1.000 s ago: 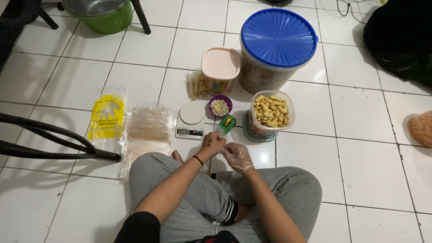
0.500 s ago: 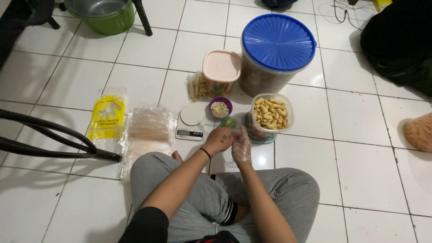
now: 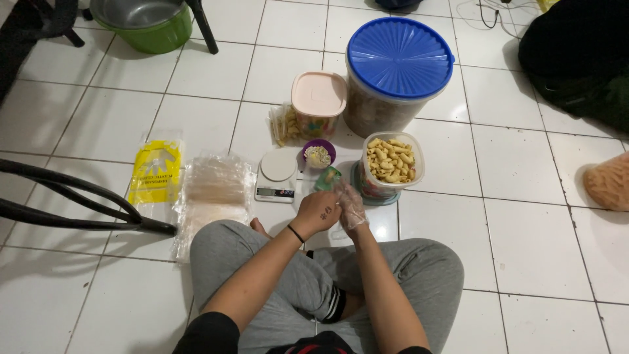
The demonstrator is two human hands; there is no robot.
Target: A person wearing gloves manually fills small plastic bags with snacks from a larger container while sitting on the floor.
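I sit cross-legged on the white tiled floor with both hands close together over my knees. My left hand point(image 3: 316, 212) is bare, wears a dark wristband, and pinches the thin clear glove point(image 3: 354, 214) worn on my right hand point(image 3: 351, 204). The gloved fingers point away from me and hold nothing. Just beyond the hands lies a small green object point(image 3: 327, 177). A white kitchen scale point(image 3: 278, 174) stands left of it, and an open clear tub of yellow snacks point(image 3: 392, 161) stands to its right.
Behind these stand a purple bowl point(image 3: 318, 155), a pink-lidded container point(image 3: 319, 98), a small snack bag point(image 3: 282, 124) and a big tub with a blue lid point(image 3: 400, 59). Clear plastic bags point(image 3: 213, 190), a yellow-printed pack point(image 3: 155, 172) and black chair legs point(image 3: 65, 203) are at left. A green basin point(image 3: 147, 19) is at the far left.
Both hands reached forward towards the green object, then drew back a little. They are now pressed together, the left one on the glove.
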